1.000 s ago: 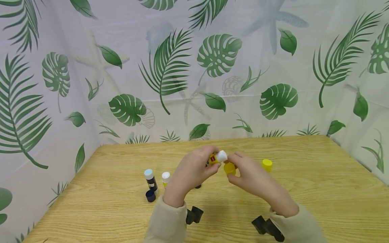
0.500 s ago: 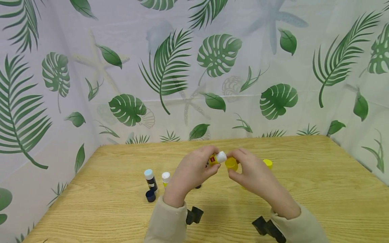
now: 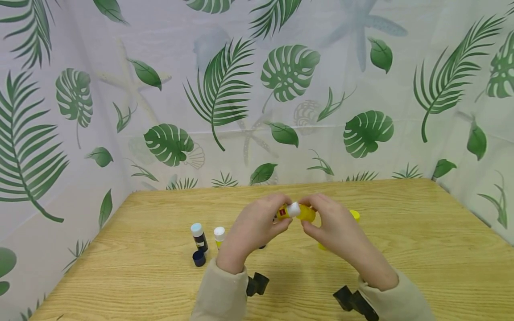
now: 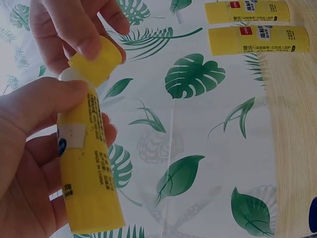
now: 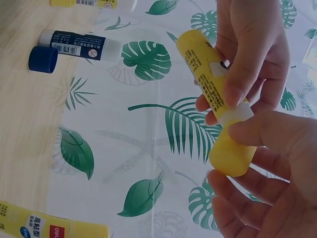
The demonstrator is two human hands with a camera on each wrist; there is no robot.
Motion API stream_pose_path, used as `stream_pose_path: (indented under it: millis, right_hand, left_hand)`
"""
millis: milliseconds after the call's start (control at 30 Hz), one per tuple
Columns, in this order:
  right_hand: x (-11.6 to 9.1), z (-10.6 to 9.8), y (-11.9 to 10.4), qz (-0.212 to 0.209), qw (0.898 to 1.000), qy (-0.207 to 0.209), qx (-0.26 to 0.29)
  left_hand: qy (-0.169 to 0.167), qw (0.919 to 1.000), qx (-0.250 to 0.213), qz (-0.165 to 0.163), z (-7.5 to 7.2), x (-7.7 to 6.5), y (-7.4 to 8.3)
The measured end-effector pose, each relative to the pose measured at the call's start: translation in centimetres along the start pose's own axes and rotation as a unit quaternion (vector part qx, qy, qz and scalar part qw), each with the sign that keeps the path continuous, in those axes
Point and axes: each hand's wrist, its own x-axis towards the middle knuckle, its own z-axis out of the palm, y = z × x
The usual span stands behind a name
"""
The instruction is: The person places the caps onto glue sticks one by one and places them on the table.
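My left hand (image 3: 257, 219) grips a yellow glue stick (image 4: 91, 163), its white collar end pointing right in the head view. With thumb and fingers, my right hand (image 3: 339, 227) pinches a yellow cap (image 3: 307, 213). The cap's mouth is right at the white end (image 3: 294, 209), tilted against it in the left wrist view (image 4: 101, 59). Left of the hands stand a dark blue glue stick (image 3: 199, 237) without its cap and a yellow one (image 3: 219, 235) with a white top. A dark blue cap (image 3: 198, 258) sits in front of the dark stick.
Two capped yellow glue sticks (image 4: 247, 12) show in the left wrist view; in the head view, yellow parts (image 3: 355, 215) peek out behind my right hand. A small dark thing (image 3: 262, 246) lies partly hidden under my left hand. Leaf-printed cloth (image 3: 241, 111) rises behind the wooden table (image 3: 132, 285).
My right hand has brought the yellow cap up and turned it until it meets the white end of the glue stick. My left hand has stayed nearly still.
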Motion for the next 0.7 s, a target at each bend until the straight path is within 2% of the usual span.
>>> stream_pose_path:
  millis: [700]
  right_hand:
    - [0.07, -0.30, 0.04, -0.022, 0.999, 0.024, 0.004]
  left_hand:
    - [-0.010, 0.9998, 0.015, 0.001, -0.10, -0.07, 0.11]
